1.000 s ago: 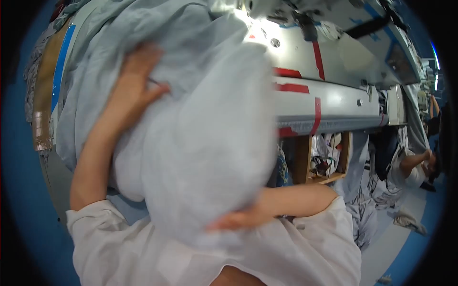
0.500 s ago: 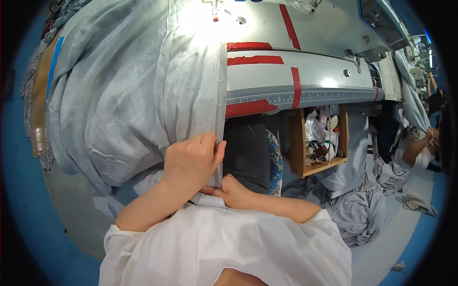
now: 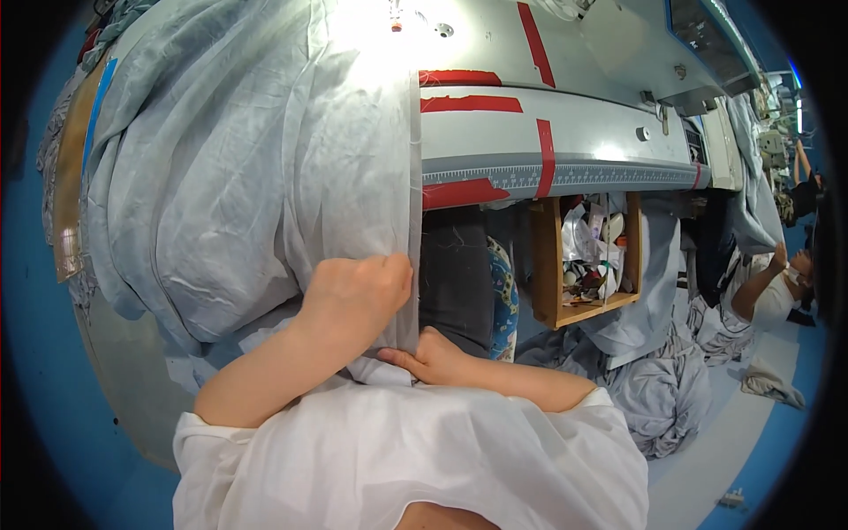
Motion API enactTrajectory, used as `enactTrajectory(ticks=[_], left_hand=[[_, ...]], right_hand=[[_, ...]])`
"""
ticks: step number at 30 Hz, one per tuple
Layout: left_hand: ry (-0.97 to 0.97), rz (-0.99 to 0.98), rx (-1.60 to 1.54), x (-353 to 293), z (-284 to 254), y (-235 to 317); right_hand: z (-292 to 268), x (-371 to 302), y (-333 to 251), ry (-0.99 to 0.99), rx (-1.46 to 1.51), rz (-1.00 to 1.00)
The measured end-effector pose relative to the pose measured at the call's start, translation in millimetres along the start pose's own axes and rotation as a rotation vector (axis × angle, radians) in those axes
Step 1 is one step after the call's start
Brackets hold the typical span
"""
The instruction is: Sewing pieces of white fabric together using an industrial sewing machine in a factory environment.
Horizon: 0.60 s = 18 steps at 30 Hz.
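A large sheet of pale grey fabric (image 3: 212, 185) lies in folds over the left of the sewing table. Its straight edge runs from under the brightly lit sewing machine needle area (image 3: 397, 19) down to my lap. My left hand (image 3: 358, 296) is closed on the fabric just inside that edge, knuckles up. Closer to my body, my right hand (image 3: 433, 358) pinches the same edge lower down, its thumb lying on the cloth. The fingertips of both hands are partly hidden.
Red tape and a ruler strip (image 3: 601, 176) mark the table's front edge. Below it a wooden drawer (image 3: 574, 314) of small items is pulled out. Grey fabric heaps (image 3: 658, 397) lie on the floor at right. Another person (image 3: 773, 296) sits at far right.
My left hand's fingers have curled tighter over the cloth, and the fabric by the edge lies flatter. My right hand has shifted slightly. The person at far right has raised a hand.
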State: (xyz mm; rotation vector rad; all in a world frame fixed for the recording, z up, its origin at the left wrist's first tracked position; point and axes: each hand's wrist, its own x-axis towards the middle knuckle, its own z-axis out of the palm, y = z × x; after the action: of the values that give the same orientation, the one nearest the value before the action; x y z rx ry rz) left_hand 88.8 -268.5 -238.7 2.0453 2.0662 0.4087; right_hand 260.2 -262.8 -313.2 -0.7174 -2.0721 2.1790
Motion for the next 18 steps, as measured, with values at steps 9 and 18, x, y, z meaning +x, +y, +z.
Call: enactTrajectory(ticks=[9,18], left_hand=[[-0.092,0.024,-0.176,5,-3,-4],[0.476,-0.142,-0.342,168,-38,-125]], right_hand=[[-105,18,-64,0.250,-0.773,-0.689],[-124,65,-56,-0.039,-0.851,-0.914]])
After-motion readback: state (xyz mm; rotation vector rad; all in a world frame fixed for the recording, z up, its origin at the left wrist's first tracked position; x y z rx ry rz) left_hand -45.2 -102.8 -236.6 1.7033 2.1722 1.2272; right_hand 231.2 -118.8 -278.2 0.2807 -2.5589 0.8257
